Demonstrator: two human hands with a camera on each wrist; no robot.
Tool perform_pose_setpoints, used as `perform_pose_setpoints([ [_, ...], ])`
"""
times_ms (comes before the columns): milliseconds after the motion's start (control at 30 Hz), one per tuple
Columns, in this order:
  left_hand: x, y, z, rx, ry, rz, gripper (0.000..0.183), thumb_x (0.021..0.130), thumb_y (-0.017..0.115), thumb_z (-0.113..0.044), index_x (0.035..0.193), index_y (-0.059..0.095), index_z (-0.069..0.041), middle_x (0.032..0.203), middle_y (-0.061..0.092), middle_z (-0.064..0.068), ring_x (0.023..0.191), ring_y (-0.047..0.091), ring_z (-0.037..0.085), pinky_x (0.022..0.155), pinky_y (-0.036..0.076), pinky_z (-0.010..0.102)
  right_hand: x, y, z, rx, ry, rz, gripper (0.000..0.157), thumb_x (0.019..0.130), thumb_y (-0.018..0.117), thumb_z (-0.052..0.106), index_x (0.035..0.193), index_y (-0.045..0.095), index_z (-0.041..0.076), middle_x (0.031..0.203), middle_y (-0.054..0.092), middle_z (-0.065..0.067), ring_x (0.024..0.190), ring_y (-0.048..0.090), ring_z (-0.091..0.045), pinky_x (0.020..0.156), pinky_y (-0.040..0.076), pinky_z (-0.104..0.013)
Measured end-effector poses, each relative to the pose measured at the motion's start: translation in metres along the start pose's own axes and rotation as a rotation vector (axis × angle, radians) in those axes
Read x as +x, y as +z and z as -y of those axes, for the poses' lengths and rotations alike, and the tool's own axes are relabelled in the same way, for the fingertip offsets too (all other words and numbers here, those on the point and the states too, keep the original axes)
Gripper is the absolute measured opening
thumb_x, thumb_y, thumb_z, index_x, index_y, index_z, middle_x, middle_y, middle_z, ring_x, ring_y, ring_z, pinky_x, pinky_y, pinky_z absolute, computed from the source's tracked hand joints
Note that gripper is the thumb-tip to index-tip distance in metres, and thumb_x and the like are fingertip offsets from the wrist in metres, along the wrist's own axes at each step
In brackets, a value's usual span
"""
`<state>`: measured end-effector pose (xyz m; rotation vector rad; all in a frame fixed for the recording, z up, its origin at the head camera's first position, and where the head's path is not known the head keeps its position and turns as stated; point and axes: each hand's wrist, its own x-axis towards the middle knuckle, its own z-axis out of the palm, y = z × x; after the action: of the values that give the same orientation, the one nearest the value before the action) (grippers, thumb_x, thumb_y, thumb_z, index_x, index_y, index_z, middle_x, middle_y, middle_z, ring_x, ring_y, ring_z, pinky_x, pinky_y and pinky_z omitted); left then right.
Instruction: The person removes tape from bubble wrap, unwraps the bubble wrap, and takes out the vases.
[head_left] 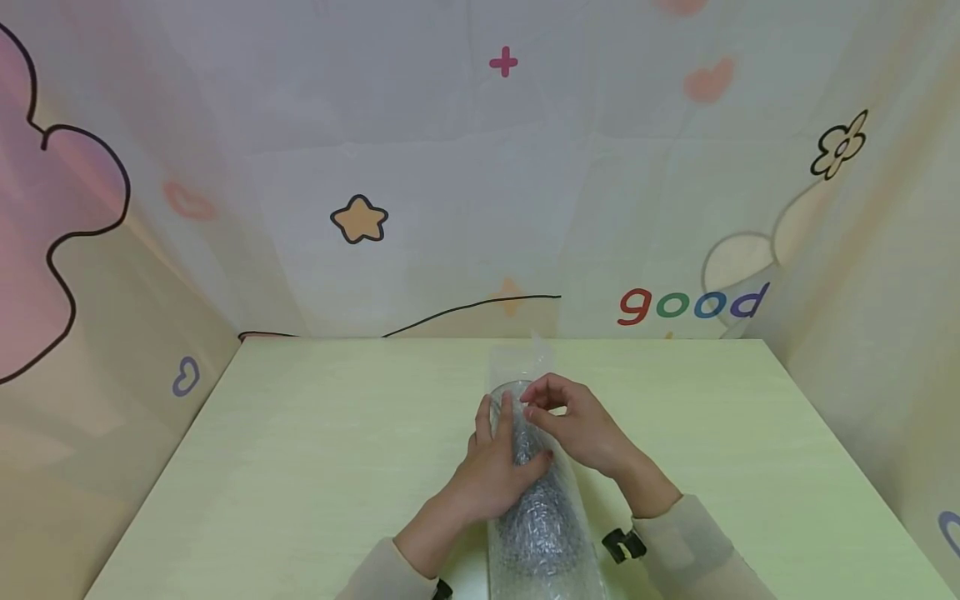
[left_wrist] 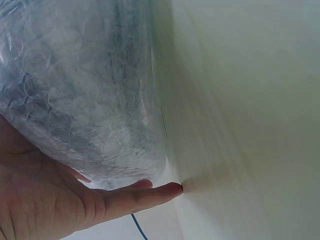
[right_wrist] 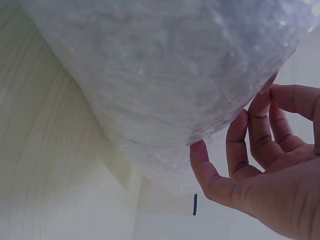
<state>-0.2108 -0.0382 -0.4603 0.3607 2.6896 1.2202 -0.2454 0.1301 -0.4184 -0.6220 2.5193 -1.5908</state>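
Note:
A bubble-wrapped bundle (head_left: 542, 517) lies lengthwise on the table, its far end round and silvery under the clear plastic. Over its top my left hand (head_left: 491, 471) rests with long, extended fingers. In the left wrist view, the left fingers (left_wrist: 145, 196) run along the side of the wrap. Thumb and forefinger of my right hand (head_left: 581, 421) come together at the bundle's far right side, pinching the bubble wrap (right_wrist: 150, 90). The other right fingertips (right_wrist: 198, 149) touch the wrap's surface in the right wrist view. What is inside the wrap is hidden.
Loose bubble wrap (head_left: 517, 360) sticks out past the bundle's far end, near the back edge of the pale table (head_left: 337, 433). A printed curtain (head_left: 435, 150) encloses the table at the back and both sides. Black straps (head_left: 624, 546) sit at the wrists.

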Motion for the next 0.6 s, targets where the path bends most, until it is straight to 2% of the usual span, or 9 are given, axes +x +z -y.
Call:
perform_pose_setpoints([
  [600, -0.0014, -0.0023, -0.0020, -0.002, 0.000, 0.012, 0.095, 0.090, 0.048, -0.066, 0.156, -0.005, -0.023, 0.162, -0.017, 0.008, 0.143, 0.017, 0.049, 0.101, 0.037, 0.065, -0.0002, -0.0003, 0.0012, -0.009, 0.002, -0.010, 0.015, 0.095, 0.063, 0.019, 0.105, 0.063, 0.008, 0.097, 0.065, -0.006, 0.095, 0.059, -0.023, 0.082, 0.048, -0.034],
])
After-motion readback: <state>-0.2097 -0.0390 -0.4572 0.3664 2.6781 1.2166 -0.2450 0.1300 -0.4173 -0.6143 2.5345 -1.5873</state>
